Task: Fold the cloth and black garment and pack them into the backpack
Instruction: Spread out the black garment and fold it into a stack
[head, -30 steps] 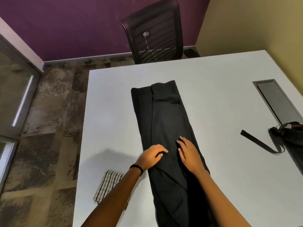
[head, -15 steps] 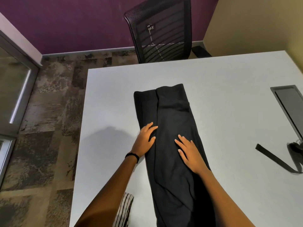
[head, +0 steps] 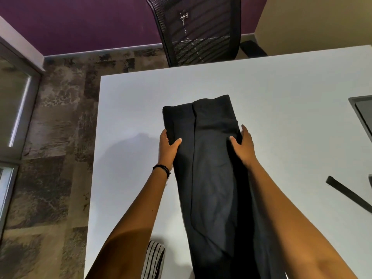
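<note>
The black garment (head: 211,178) lies folded lengthwise in a long strip down the middle of the white table (head: 281,93), its far end toward the chair. My left hand (head: 168,150) grips the strip's left edge near the far end, thumb on top and fingers under the fabric. Opposite it, my right hand (head: 244,147) grips the right edge the same way. The striped cloth (head: 154,258) lies folded at the near left, partly behind my left forearm. Only a black strap (head: 348,196) of the backpack shows at the right edge.
A black mesh office chair (head: 199,31) stands behind the table's far edge. A grey cable hatch (head: 362,111) is set into the table at the right. Patterned carpet (head: 56,137) lies beyond the table's left edge, with a glass door frame at far left.
Both hands slid from the garment's middle up toward its far end and went from lying flat on it to gripping its side edges. The view moved forward, putting the backpack out of frame.
</note>
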`<action>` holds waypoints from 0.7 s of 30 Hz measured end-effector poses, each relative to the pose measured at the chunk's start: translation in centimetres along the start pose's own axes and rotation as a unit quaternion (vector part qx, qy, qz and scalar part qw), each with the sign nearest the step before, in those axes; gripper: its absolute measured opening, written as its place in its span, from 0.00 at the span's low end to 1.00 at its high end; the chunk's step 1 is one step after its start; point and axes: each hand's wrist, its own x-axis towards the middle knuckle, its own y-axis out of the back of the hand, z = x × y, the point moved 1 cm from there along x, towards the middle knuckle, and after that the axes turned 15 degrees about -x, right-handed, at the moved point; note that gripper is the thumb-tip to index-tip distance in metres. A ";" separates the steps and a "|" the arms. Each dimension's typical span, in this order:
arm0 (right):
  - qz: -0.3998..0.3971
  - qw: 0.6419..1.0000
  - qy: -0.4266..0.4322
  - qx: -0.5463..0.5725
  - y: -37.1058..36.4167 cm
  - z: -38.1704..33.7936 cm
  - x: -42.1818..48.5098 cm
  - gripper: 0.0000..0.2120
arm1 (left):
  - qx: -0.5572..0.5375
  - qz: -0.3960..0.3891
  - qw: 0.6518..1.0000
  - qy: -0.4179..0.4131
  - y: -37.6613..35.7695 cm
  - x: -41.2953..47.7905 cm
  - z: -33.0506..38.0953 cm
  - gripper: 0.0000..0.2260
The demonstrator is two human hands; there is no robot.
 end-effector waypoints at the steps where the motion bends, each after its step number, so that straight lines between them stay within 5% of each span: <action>1: 0.001 1.000 -0.016 0.016 0.0 -0.2 0.4 0.30 | -0.010 0.004 1.000 0.004 -0.1 0.3 0.2 0.31; 10: -0.017 0.994 -0.099 0.050 0.7 -2.2 3.9 0.31 | -0.066 0.021 0.997 0.045 0.2 3.4 1.0 0.30; 17: -0.108 0.984 -0.086 0.110 1.4 -4.3 5.2 0.14 | -0.058 -0.031 0.996 0.067 -1.1 4.9 2.4 0.25; 21: -0.080 0.990 -0.065 0.097 1.5 -5.1 5.5 0.08 | -0.055 -0.052 0.995 0.063 -1.9 5.0 3.6 0.21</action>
